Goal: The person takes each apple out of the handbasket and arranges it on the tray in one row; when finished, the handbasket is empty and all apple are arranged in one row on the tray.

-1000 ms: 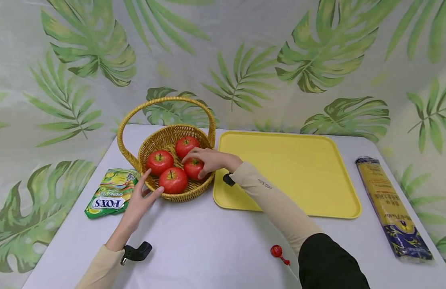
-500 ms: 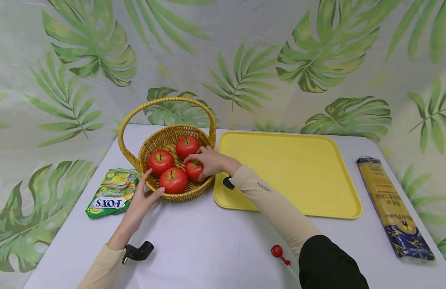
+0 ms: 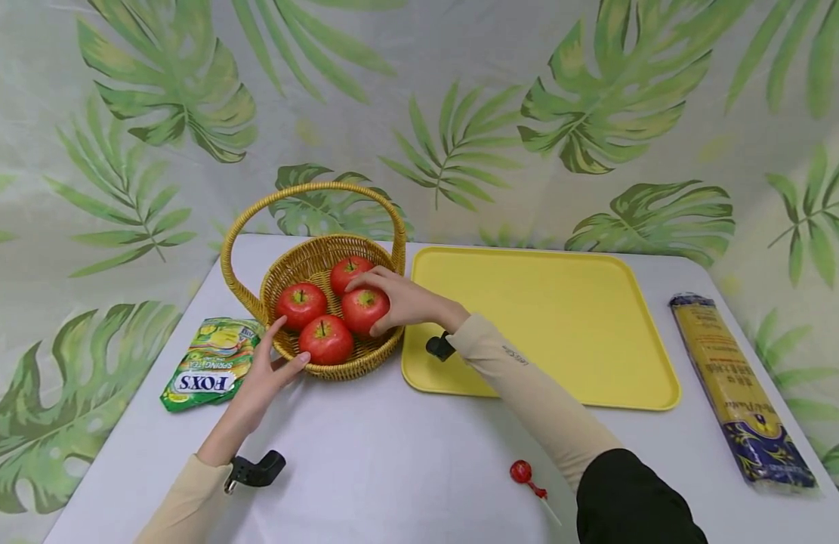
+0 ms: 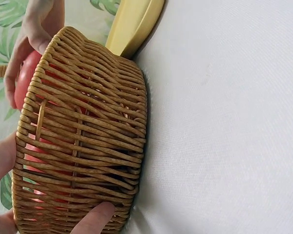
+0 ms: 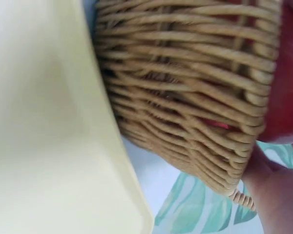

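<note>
A round wicker basket with a tall arched handle holds red apples at the back left of the table. My right hand grips the apple on the basket's right side, thumb in front and fingers over the back. Three other apples lie around it: one at the left, one at the front, one at the back. With my left hand I hold the front left of the basket rim; in the left wrist view a fingertip presses its outer wall.
Close to the basket's right stands a yellow tray. A green Fox's candy bag lies left of the basket. A red lollipop is near the front, and a long pasta packet lies along the right side.
My right hand has raised the right-hand apple slightly, so more of it shows and it covers part of the back apple. My left hand stays at the basket rim.
</note>
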A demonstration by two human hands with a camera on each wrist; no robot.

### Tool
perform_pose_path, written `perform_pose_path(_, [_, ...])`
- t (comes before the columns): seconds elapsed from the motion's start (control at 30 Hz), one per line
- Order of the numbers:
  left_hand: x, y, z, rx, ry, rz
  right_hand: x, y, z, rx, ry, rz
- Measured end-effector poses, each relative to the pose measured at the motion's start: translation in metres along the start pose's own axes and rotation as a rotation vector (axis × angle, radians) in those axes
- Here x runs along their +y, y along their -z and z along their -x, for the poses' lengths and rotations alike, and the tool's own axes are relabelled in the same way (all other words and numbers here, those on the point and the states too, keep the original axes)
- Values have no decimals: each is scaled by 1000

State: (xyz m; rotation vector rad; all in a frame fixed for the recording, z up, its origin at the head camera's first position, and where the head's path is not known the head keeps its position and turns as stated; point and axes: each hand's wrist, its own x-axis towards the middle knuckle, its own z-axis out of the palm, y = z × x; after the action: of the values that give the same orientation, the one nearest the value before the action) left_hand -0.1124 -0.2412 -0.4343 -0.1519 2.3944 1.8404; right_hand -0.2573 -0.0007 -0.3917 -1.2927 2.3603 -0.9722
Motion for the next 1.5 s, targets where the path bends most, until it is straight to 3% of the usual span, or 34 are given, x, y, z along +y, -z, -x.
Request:
perform_pose_path(0.17, [2,2,-1,-26,24,37,1,5,4,-3,35,-174])
perform_pose_path(0.37, [2,4,-4,-42,40,68,-3,14,13,15,8,-322])
perform_pose_path(0.77, [1,5,-4,-51,33,67,-15,51,64,157,-92,-435])
perform_pose_path(1.03, [1,5,-4,-57,31,69,16,58,89,283,-181,-392])
perform_pose_path(1.23, [1,5,-3,-47,28,54,61,43,92,349,-231,-376])
perform_pose_path(1.5, [1,5,-3,-41,20,42,84,21,90,341,-247,-329])
